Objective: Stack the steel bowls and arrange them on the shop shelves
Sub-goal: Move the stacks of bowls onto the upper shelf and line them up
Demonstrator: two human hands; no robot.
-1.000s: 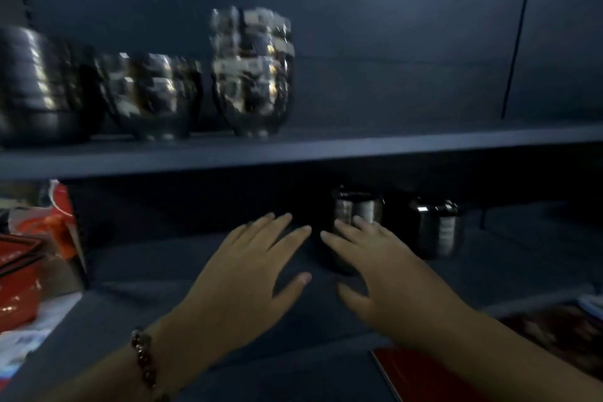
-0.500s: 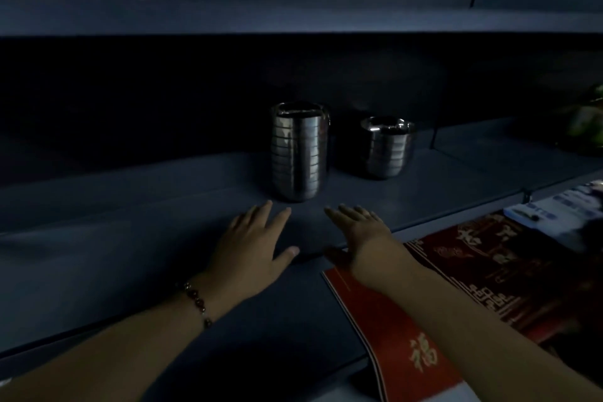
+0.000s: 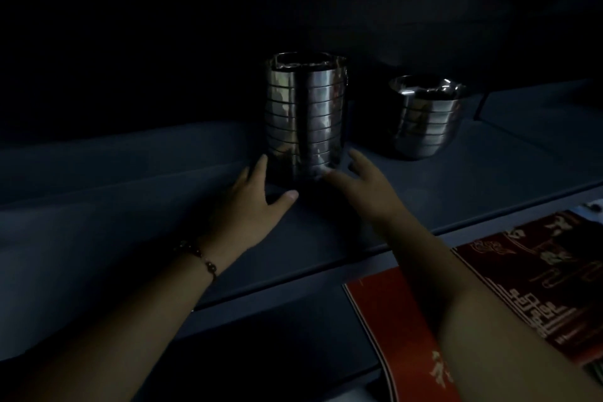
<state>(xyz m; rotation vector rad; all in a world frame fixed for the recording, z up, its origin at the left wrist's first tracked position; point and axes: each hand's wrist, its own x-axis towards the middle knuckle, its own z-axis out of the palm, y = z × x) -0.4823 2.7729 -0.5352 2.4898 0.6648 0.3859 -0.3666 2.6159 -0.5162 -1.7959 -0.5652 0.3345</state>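
A tall stack of several steel bowls (image 3: 306,114) stands upright on the dark lower shelf (image 3: 130,192). A shorter stack of steel bowls (image 3: 424,117) sits to its right, further back. My left hand (image 3: 251,206) reaches the base of the tall stack from the left, fingers spread, fingertips touching its lower side. My right hand (image 3: 365,186) comes in from the right, fingers apart, at the stack's bottom edge. Neither hand has closed around the stack.
The shelf is dim and its back is in deep shadow. A red printed box or sheet (image 3: 509,290) lies in front of the shelf's front edge at lower right, under my right forearm. A bead bracelet (image 3: 202,259) circles my left wrist.
The view dropped from the upper shelf to the lower one. Both hands moved forward from the shelf's front edge to either side of the tall stack's base.
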